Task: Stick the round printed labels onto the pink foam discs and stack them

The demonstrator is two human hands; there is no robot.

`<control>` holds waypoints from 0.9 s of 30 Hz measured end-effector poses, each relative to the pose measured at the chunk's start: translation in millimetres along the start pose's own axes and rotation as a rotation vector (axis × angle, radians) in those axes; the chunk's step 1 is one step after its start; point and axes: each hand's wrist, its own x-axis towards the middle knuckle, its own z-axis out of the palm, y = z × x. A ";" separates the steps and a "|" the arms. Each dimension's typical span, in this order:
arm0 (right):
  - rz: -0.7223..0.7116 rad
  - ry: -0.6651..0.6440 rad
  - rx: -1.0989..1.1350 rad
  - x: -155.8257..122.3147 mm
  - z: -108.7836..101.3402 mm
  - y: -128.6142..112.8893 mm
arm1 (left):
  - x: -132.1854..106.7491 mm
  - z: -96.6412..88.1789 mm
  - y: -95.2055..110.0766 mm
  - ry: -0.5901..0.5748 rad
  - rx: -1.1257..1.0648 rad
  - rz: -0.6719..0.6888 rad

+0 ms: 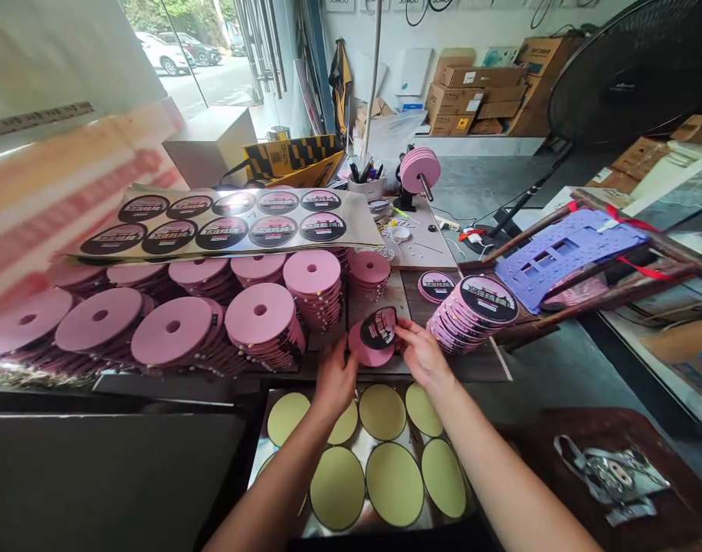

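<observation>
My left hand (336, 379) is closed on the left edge of a pink foam disc (375, 357) near the table's front edge. Between finger and thumb, my right hand (424, 354) pinches the right edge of a round black-and-pink printed sticker (377, 328). The sticker lies over the disc's upper part; how much of it touches is unclear. To the right stands a leaning stack of pink discs (455, 326), its top one bearing a label (489, 297). Several stacks of plain pink discs (260, 313) with centre holes and small beads at their rims are on the left.
A sheet of round stickers (359, 218) lies across the rear stacks. Nearer me is a silvery sheet with yellowish circles (391, 412). Behind are a pen holder (365, 182) and pink discs on a spindle (420, 170). A blue plastic chair seat (569, 249) stands right.
</observation>
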 end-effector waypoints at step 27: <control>-0.009 -0.099 -0.428 -90.8 -5.5 -35.2 | -47.5 -31.0 15.0 -0.696 -0.855 -0.462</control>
